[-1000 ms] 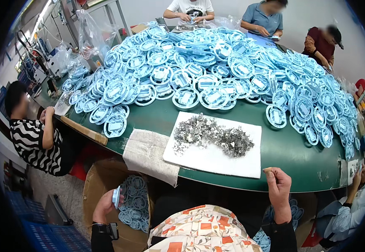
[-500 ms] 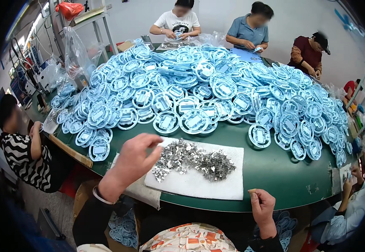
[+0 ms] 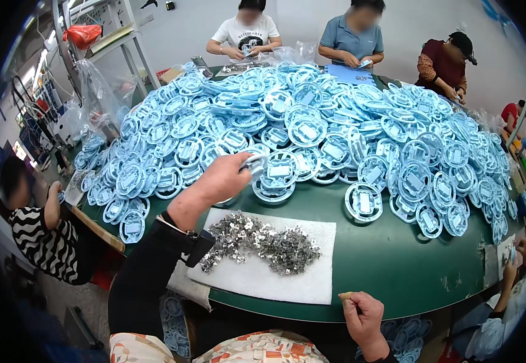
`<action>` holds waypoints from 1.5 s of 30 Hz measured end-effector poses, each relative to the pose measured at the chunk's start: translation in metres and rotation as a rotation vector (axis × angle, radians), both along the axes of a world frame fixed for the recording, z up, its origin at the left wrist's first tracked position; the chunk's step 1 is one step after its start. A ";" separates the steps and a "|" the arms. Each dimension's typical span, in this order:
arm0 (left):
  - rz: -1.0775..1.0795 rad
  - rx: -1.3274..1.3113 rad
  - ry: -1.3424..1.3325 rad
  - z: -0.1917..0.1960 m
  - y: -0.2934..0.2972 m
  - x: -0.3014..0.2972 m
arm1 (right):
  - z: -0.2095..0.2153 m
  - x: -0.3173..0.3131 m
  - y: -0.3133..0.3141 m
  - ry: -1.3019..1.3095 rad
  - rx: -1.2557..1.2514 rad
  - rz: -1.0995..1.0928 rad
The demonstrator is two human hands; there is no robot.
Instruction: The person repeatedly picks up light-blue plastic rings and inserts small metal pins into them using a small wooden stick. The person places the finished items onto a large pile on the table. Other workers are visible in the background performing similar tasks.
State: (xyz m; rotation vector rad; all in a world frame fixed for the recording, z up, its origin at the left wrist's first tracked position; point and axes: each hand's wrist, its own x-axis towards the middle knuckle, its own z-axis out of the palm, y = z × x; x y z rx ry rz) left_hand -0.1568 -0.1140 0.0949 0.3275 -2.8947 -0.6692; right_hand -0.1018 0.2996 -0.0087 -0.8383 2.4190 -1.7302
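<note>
My left hand (image 3: 219, 179) is stretched out to the near edge of a big heap of light blue round plastic parts (image 3: 308, 130). Its fingers are closed on the rim of one light blue round plastic part (image 3: 256, 163), partly hidden by the hand. Small silvery metal pieces (image 3: 257, 239) lie piled on a white foam sheet (image 3: 299, 289) below that hand. By the sheet's right corner, my right hand (image 3: 366, 319) is held with curled fingers and the thumb against the index finger. A tan covering shows at a fingertip; whatever is pinched there is too small to make out.
The green table (image 3: 408, 266) curves around in front of me. Co-workers sit along its far side and at both ends. A clear plastic bag (image 3: 97, 91) stands at the back left. More blue parts (image 3: 175, 320) lie in a box beneath the table edge.
My left hand has moved forward from above the metal pieces to the heap and closed on a blue part. My right hand keeps its pinch near the sheet's corner. The view has shifted slightly.
</note>
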 end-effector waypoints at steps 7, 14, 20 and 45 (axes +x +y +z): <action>0.079 1.058 -0.052 0.017 0.027 0.041 | 0.004 -0.002 0.012 -0.163 -0.053 0.041; 0.068 1.380 -0.016 0.000 0.064 0.090 | -0.011 -0.003 0.020 -0.164 -0.099 0.033; -0.052 1.471 -0.186 -0.029 0.121 0.163 | -0.003 0.002 0.014 -0.353 -0.263 0.059; 0.056 1.633 -0.108 -0.097 0.106 0.224 | 0.047 -0.012 -0.193 0.378 0.531 0.426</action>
